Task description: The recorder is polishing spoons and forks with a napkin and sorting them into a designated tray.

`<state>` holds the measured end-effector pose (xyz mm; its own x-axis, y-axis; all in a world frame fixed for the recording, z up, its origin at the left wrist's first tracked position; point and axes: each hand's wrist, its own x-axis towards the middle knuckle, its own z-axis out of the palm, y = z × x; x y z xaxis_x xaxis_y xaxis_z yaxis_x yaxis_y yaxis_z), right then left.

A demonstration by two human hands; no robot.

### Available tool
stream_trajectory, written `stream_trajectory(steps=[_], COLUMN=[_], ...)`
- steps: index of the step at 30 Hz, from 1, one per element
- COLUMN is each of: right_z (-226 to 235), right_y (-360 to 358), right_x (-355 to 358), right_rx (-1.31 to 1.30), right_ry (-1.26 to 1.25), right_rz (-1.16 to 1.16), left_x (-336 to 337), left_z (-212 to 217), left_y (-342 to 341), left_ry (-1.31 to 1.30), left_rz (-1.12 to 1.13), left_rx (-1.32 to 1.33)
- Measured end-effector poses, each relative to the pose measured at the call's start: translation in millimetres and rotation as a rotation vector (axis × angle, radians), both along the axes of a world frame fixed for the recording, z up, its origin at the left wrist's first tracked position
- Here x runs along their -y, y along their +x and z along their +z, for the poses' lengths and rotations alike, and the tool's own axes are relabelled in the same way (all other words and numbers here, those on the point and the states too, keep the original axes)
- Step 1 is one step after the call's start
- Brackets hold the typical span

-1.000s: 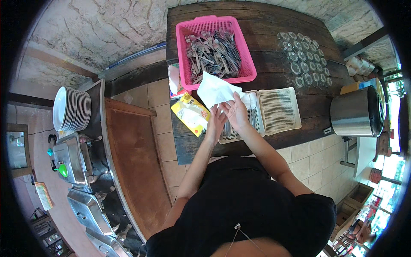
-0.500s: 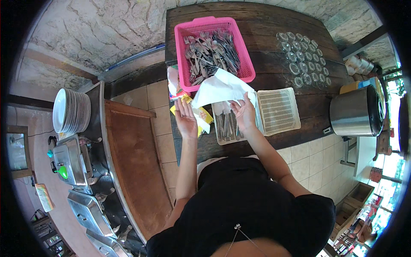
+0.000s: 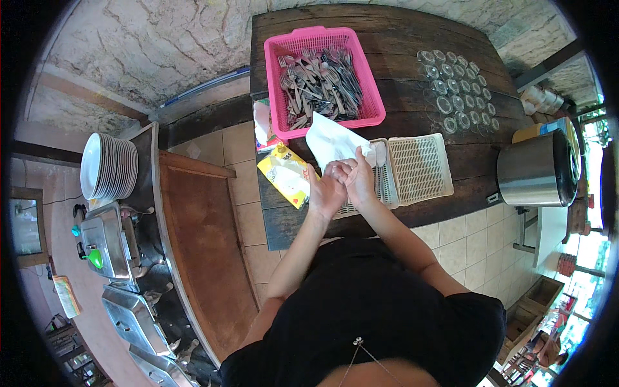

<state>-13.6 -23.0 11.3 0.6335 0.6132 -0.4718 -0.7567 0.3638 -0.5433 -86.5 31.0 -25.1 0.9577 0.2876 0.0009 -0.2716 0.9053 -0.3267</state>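
Observation:
A thin white sheet (image 3: 332, 140), cloth or paper, spreads out just beyond my hands and overlaps the near edge of a pink basket (image 3: 376, 103). My left hand (image 3: 327, 195) and my right hand (image 3: 361, 184) meet at its near edge, their curled fingers closed on it and touching each other. Under my hands lies a cream plastic tray (image 3: 391, 195) with cutlery (image 3: 380, 155) in it, partly hidden by my hands and the sheet. The pink basket holds a heap of forks, spoons and knives (image 3: 322, 84). Left of my hands is a yellow packet (image 3: 284, 175).
A second cream slotted tray (image 3: 420, 169) adjoins the first. Rows of glasses (image 3: 456, 90) stand on the dark wooden table (image 3: 412, 26), with a large metal pot (image 3: 534, 169) at its right. On the left counter are stacked white plates (image 3: 109, 166) and steel food pans (image 3: 106, 238).
My left hand, open and apart before, has moved right to meet my right hand and closed. The sheet has been drawn nearer and to the right, uncovering more of the yellow packet.

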Motion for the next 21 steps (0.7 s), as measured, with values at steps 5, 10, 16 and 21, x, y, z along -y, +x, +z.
stream_trajectory(steps=[5, 10, 16, 21], right_z=[0, -1, 3, 7], right_y=[4, 8, 24, 32], right_x=[5, 4, 6, 9], right_rx=[0.116, 0.148, 0.078, 0.086], right_ry=[-0.059, -0.132, -0.111, -0.181], right_rz=[-0.096, -0.170, -0.248, -0.368], left_x=[-23, -20, -38, -40], left_z=[22, 26, 1, 9], left_y=[3, -2, -16, -17], left_ry=[0.095, 0.175, 0.252, 0.252], left_rz=[0.272, 0.320, 0.450, 0.474], left_rx=[-0.665, -0.775, -0.835, -0.878])
